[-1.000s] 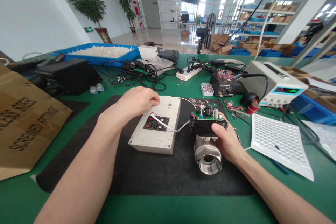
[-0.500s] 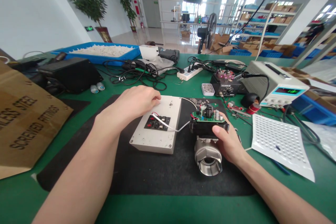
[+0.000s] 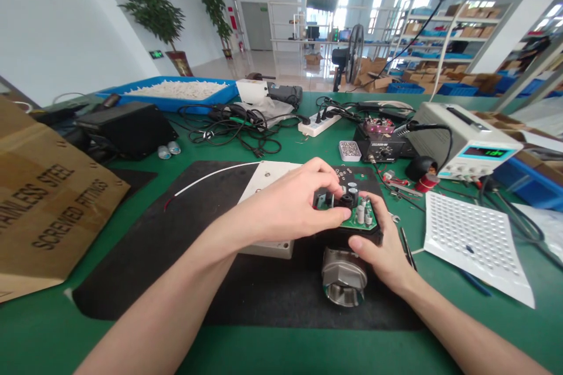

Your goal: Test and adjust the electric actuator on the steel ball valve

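A green workbench (image 3: 281, 345) in a wide factory hall is seen, with a black mat (image 3: 185, 258) laid across its middle. On that mat, near its right edge, a steel valve body (image 3: 344, 276) is lying on its side, with a black actuator housing on top and a green circuit board (image 3: 358, 214) exposed on it. The housing is clasped from the right by the right hand (image 3: 382, 246), thumb across the front. The board's near edge is pinched by the fingers of the left hand (image 3: 295, 206), closed on it.

Just behind and touching the left hand, a white control box (image 3: 268, 211) is partly hidden; a white wire (image 3: 211, 176) trails loose across the mat to the left. Loose washers (image 3: 341, 173) lie just beyond the board, and a soldering station (image 3: 382, 145) and power supply (image 3: 464, 140) stand further right.

Risk is judged to lie in the round valve rolling if the right hand's hold slackens, in upright capacitors being bent by the left fingers, and in washers being swept onto the board and bridging contacts.
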Action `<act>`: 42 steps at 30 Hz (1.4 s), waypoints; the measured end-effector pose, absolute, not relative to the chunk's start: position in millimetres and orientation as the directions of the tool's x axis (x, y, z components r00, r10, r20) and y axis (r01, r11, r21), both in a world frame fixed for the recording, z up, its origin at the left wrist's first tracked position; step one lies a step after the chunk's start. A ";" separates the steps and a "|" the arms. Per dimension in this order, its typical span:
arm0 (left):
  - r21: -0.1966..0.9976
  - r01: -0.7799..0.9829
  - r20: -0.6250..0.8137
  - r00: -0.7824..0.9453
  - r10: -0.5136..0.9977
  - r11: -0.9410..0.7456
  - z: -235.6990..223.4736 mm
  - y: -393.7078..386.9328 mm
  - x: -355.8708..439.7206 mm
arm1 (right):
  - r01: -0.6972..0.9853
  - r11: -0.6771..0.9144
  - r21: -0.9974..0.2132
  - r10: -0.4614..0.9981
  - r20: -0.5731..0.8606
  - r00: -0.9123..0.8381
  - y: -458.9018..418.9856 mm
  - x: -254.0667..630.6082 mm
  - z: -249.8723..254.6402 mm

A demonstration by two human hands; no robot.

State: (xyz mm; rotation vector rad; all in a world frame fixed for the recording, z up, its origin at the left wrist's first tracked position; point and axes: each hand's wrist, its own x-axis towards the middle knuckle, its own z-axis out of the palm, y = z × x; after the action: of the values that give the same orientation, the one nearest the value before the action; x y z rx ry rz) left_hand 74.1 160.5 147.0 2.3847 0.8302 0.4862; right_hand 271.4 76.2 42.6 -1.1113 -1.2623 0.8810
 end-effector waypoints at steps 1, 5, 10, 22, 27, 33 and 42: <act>0.594 0.455 0.150 0.747 0.647 -0.664 148.5 159.5 72.6 | 0.078 0.275 -0.958 0.951 0.283 0.125 74.8 269.9 43.8; 0.553 0.457 0.172 0.755 0.633 -0.696 154.1 153.9 70.9 | 0.079 0.303 -0.950 0.944 0.310 0.111 70.8 265.7 43.9; 0.525 0.480 0.178 0.745 0.642 -0.703 153.7 147.4 73.9 | 0.075 0.313 -0.947 0.943 0.319 0.095 68.1 264.1 41.3; 0.536 0.526 0.192 0.685 0.702 -0.660 150.8 140.8 75.6 | 0.029 0.321 -0.947 0.941 0.322 0.101 67.3 261.0 42.6; 0.615 0.474 0.182 0.693 0.698 -0.630 148.6 140.4 78.2 | 0.025 0.324 -0.946 0.939 0.324 0.116 67.6 260.9 42.5; 0.581 0.476 0.129 0.747 0.652 -0.660 155.5 143.8 70.7 | 0.011 0.322 -0.947 0.941 0.322 0.102 67.9 261.7 42.0; 0.653 0.400 0.019 0.840 0.543 -0.642 161.2 160.6 63.2 | -0.005 0.332 -0.943 0.940 0.330 0.082 70.4 265.8 41.8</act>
State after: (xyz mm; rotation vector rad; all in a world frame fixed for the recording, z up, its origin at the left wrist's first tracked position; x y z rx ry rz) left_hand 63.2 160.6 161.2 2.3514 0.6846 0.2806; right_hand 265.8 70.4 41.8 -0.9819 -1.2780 0.9111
